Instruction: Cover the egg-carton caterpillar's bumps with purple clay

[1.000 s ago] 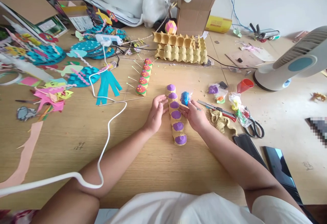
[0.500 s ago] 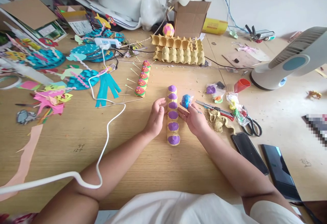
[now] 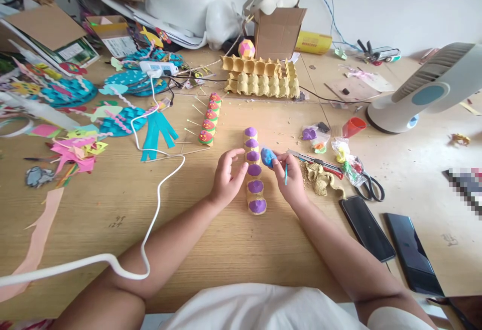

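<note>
A strip of egg carton (image 3: 251, 179) lies lengthwise in front of me, its bumps capped with purple clay (image 3: 254, 170). My left hand (image 3: 226, 179) is beside its left edge, fingers curved and thumb apart, holding nothing; I cannot tell whether the fingertips touch the strip. To the right of the strip, my right hand (image 3: 289, 179) pinches a lump of blue clay (image 3: 267, 157), which looks wrapped in clear plastic. A thin blue stick (image 3: 285, 174) pokes down from the same fingers. Farther back stands a red and green decorated carton strip (image 3: 210, 119) with pins in its side.
Right of my hand lie a utility knife (image 3: 320, 163), brown clay (image 3: 318, 179), scissors (image 3: 371, 184) and two dark phones (image 3: 367, 229). A white fan (image 3: 417, 94) stands at the right. Egg cartons (image 3: 263, 85) are at the back; a white cable (image 3: 158, 194) crosses the left side.
My right hand has turned and closed its fingers on the blue clay, which has moved slightly left and down. The left hand has shifted slightly right, toward the purple-capped strip.
</note>
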Motion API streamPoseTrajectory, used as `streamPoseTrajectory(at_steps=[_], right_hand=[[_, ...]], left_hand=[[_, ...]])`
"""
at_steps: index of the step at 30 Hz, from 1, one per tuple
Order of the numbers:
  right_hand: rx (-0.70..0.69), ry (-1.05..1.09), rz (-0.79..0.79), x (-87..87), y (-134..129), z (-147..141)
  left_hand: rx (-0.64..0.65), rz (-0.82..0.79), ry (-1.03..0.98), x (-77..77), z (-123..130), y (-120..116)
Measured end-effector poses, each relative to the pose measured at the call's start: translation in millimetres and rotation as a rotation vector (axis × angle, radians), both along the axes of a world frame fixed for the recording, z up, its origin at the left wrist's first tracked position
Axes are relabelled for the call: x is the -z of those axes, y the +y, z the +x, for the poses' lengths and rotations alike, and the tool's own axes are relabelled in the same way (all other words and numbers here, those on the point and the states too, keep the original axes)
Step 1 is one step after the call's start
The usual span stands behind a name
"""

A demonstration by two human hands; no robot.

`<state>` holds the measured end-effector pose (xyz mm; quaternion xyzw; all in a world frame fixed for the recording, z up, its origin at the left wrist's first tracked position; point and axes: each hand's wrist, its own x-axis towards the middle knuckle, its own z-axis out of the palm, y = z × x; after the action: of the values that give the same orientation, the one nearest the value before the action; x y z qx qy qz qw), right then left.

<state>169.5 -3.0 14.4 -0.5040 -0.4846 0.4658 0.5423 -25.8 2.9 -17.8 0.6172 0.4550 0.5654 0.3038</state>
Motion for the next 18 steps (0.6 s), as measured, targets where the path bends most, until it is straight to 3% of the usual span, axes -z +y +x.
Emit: streamPoseTrajectory(at_steps=[4,13,18], right_hand=[[-0.071,-0.109,0.098,-1.2,-8.7,-0.7],[-0.136,-0.323,0.275,8.2,-10.9,4.7],[-0.199,-0.341,0.331,11.8,-8.4,1.2]], left_hand=[[0.004,0.047,0.05,-6.8,-1.6,-4.4],[0.049,-0.205,-0.161,-7.0,-0.6,-3.3],[0.115,-0.16,-0.11,-11.8,-2.6,-7.4]])
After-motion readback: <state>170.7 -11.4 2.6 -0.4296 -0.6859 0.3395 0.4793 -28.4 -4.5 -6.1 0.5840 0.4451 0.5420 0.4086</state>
